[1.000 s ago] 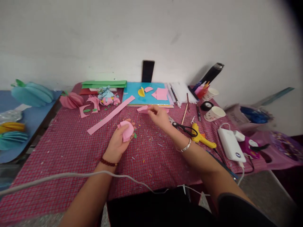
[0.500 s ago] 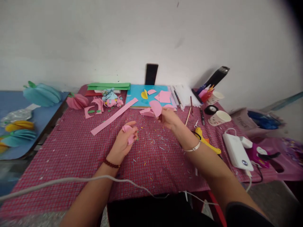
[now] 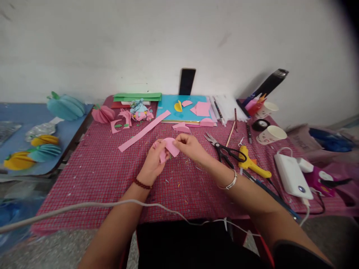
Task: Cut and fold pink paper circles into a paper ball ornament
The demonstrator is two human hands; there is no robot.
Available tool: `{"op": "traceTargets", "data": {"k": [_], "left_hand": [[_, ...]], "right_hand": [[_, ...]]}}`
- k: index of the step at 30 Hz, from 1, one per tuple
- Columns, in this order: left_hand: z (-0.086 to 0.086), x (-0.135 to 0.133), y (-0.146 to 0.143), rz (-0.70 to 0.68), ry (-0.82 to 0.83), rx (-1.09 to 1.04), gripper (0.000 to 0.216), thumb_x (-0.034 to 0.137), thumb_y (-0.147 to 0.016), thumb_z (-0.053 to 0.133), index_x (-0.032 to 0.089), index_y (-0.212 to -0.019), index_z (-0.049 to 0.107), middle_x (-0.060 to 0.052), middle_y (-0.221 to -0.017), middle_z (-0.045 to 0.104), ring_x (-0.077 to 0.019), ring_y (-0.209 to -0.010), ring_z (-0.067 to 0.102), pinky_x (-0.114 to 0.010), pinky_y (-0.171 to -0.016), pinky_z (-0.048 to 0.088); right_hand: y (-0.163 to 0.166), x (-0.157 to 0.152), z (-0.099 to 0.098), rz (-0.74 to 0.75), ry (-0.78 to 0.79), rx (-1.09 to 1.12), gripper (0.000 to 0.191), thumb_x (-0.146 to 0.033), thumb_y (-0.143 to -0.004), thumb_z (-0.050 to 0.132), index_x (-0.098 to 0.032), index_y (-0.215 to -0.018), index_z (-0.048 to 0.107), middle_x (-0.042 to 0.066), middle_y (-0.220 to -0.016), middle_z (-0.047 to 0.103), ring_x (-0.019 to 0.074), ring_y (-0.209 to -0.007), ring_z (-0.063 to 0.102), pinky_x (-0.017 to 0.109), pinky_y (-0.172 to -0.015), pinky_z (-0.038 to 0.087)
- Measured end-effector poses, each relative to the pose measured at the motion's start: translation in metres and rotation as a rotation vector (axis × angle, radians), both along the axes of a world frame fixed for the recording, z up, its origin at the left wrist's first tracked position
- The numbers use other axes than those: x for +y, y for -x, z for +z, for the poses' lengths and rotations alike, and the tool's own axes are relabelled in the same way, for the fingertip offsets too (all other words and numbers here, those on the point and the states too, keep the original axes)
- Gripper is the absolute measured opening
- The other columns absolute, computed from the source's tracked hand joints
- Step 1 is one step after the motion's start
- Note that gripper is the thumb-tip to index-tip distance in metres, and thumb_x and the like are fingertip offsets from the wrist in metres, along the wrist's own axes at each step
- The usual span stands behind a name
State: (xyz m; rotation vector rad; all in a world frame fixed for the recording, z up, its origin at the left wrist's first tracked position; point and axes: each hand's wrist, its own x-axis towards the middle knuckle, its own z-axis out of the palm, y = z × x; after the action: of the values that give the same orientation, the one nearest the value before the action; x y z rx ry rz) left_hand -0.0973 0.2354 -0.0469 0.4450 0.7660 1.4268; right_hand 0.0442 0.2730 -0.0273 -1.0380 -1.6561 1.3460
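Note:
Pink paper pieces [image 3: 170, 145] are between my two hands, low over the middle of the checked cloth. My left hand [image 3: 156, 157] is closed around some of the pink paper, its thumb on top. At the paper's right edge, my right hand [image 3: 188, 146] pinches a rounded pink piece. How many layers lie together there I cannot tell. Just beyond, folded pink half-circles [image 3: 181, 127] rest on the cloth. A long pink paper strip [image 3: 144, 130] lies slantwise to the left. Scissors [image 3: 221, 146] lie open to the right of my right hand.
A yellow glue gun [image 3: 252, 164], paper cups [image 3: 271, 134] and a white power bank [image 3: 293, 175] stand at right. A blue folder [image 3: 168, 108] and a phone [image 3: 187, 81] are at the back. Finished paper pumpkins [image 3: 103, 113] sit left. A white cable [image 3: 112, 204] crosses in front.
My right hand has come back from the pink pieces near the folder and brought a rounded piece to my left hand. The view has shifted, and the scissors now show.

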Motion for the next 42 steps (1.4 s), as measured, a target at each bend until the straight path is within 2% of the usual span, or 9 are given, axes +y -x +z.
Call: {"op": "traceTargets", "data": {"k": [4,8,11,14,20,25,31,38,42], "left_hand": [[0.0,-0.001,-0.004,-0.026,0.096,-0.109,0.013,0.02,-0.087,0.055,0.014,-0.089,0.066,-0.005,-0.085,0.07,-0.0123,-0.075,0.066,-0.023,-0.068,0.054],[-0.004,0.0,-0.006,-0.044,0.18,-0.097,0.017,0.008,-0.086,0.049,0.013,-0.09,0.065,-0.008,-0.084,0.071,-0.0149,-0.075,0.068,-0.025,-0.068,0.056],[-0.004,-0.001,-0.004,-0.045,0.221,-0.046,0.015,0.01,-0.085,0.051,0.013,-0.091,0.064,-0.011,-0.085,0.072,-0.019,-0.076,0.069,-0.033,-0.068,0.059],[-0.001,-0.003,0.0,-0.078,0.232,0.004,0.014,0.009,-0.081,0.054,0.012,-0.089,0.065,-0.007,-0.073,0.068,-0.0147,-0.062,0.065,-0.026,-0.056,0.055],[-0.004,-0.004,0.01,-0.143,0.167,-0.012,0.014,0.014,-0.075,0.068,0.011,-0.089,0.067,-0.004,-0.073,0.065,-0.0111,-0.062,0.061,-0.019,-0.054,0.051],[0.003,-0.004,0.007,-0.167,0.082,-0.129,0.034,0.043,-0.082,0.064,0.012,-0.097,0.066,-0.007,-0.078,0.066,-0.0145,-0.067,0.063,-0.024,-0.059,0.052],[0.008,-0.002,-0.008,-0.166,0.112,-0.167,0.055,0.056,-0.094,0.034,0.011,-0.099,0.066,-0.012,-0.086,0.07,-0.02,-0.079,0.068,-0.032,-0.07,0.054],[-0.007,0.0,-0.005,-0.109,0.078,-0.166,0.013,0.02,-0.085,0.062,0.012,-0.093,0.067,-0.005,-0.087,0.071,-0.0129,-0.078,0.067,-0.023,-0.074,0.053],[-0.009,0.002,0.008,-0.112,0.152,-0.092,0.021,0.01,-0.078,0.062,0.015,-0.098,0.065,-0.003,-0.082,0.07,-0.0127,-0.067,0.065,-0.021,-0.055,0.051]], "right_hand": [[0.012,-0.004,-0.011,-0.01,-0.056,-0.073,0.022,-0.032,-0.082,0.055,-0.019,-0.065,0.052,-0.003,-0.061,0.052,0.0102,-0.056,0.047,0.023,-0.055,0.037],[-0.004,0.01,-0.009,0.018,-0.202,-0.309,0.013,-0.026,-0.083,0.056,-0.02,-0.075,0.065,-0.001,-0.07,0.064,0.0127,-0.063,0.056,0.024,-0.06,0.04],[-0.045,0.042,-0.001,-0.298,-0.359,-0.602,0.02,-0.025,-0.09,0.048,-0.019,-0.094,0.066,0.005,-0.09,0.068,0.0189,-0.082,0.061,0.03,-0.075,0.043],[-0.087,0.079,0.001,-0.426,-0.371,-0.659,0.023,-0.014,-0.083,0.052,-0.013,-0.103,0.063,0.017,-0.112,0.061,0.0288,-0.108,0.053,0.04,-0.091,0.038],[-0.116,0.11,-0.01,-0.402,-0.294,-0.61,0.011,-0.012,-0.072,0.06,-0.018,-0.066,0.054,0.011,-0.088,0.062,0.0257,-0.092,0.054,0.036,-0.082,0.04],[-0.086,0.077,-0.008,-0.272,-0.139,-0.39,0.021,-0.032,-0.079,0.056,-0.021,-0.065,0.046,-0.001,-0.061,0.051,0.0145,-0.06,0.048,0.027,-0.057,0.039],[-0.021,0.011,-0.003,-0.049,0.028,0.002,0.026,-0.039,-0.076,0.061,-0.02,-0.067,0.046,-0.004,-0.063,0.048,0.0106,-0.056,0.043,0.025,-0.054,0.036],[0.016,-0.017,-0.003,-0.041,-0.391,-0.282,0.018,-0.025,-0.09,0.05,-0.02,-0.075,0.059,0.003,-0.085,0.062,0.0166,-0.081,0.056,0.031,-0.073,0.042],[-0.002,-0.005,-0.004,0.006,-0.519,-0.346,0.019,-0.026,-0.094,0.046,-0.02,-0.097,0.064,0.007,-0.104,0.063,0.0198,-0.102,0.056,0.034,-0.09,0.043]]}}
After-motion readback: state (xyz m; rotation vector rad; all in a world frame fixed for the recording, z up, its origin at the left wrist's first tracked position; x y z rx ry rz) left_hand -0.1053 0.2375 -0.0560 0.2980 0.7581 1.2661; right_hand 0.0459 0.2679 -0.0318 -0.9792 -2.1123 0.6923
